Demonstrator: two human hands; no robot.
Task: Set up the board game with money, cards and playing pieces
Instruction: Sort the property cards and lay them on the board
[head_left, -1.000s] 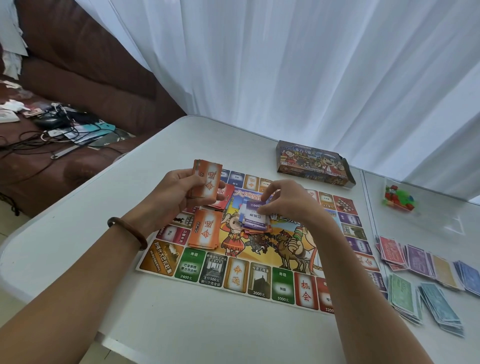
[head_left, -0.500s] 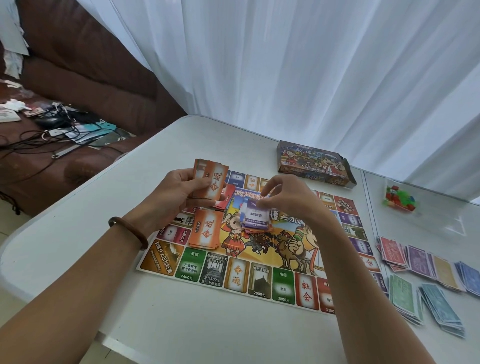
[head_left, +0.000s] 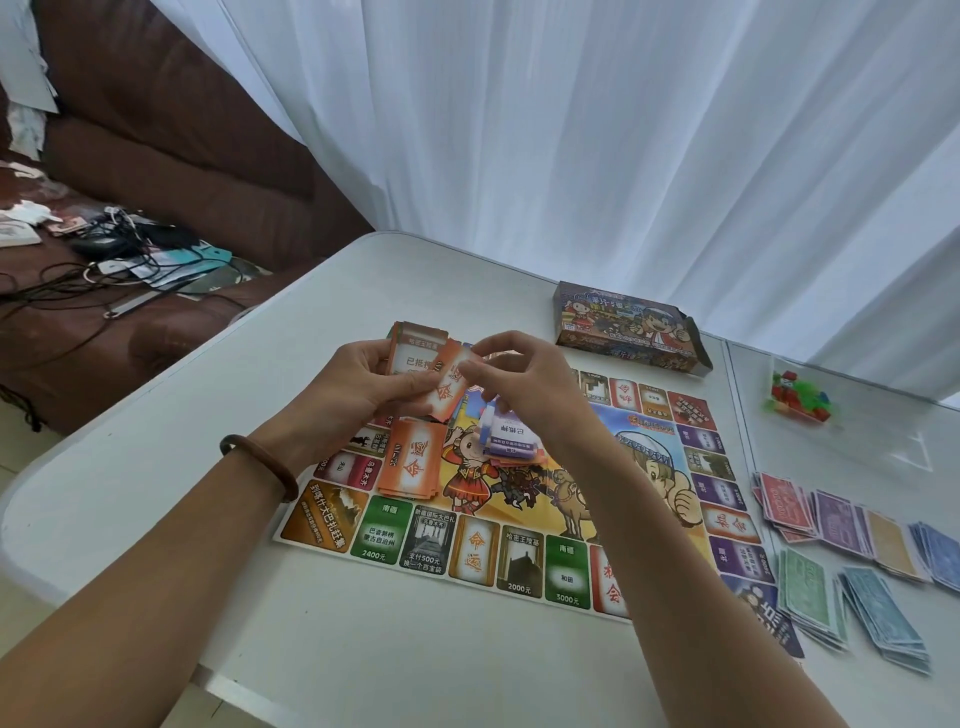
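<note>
Though cluttered, sofa (head_left: 171, 171) — board (head_left: 519, 561) on table (head_left: 156, 493)

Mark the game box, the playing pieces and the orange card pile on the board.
game box (head_left: 626, 330), head view, printed top face.
playing pieces (head_left: 797, 399), head view, middle of the cluster.
orange card pile (head_left: 410, 465), head view, top card's centre.

- We saw the tabletop (head_left: 363, 649) as smooth, matt white plastic.
- The game board (head_left: 524, 564) looked like printed paper with a slight sheen.
- The cards (head_left: 415, 353) were thin printed card, smooth-faced.
- The paper money (head_left: 831, 525) was thin, matt printed slips.
- The box (head_left: 623, 325) was printed cardboard, faintly glossy.
- The playing pieces (head_left: 795, 397) looked like bright, glossy plastic.
- We took the bracelet (head_left: 260, 462) for polished dark wood.
- The curtain (head_left: 571, 130) was sheer white cloth; the sofa (head_left: 182, 156), brown, leather-like, softly creased.
</note>
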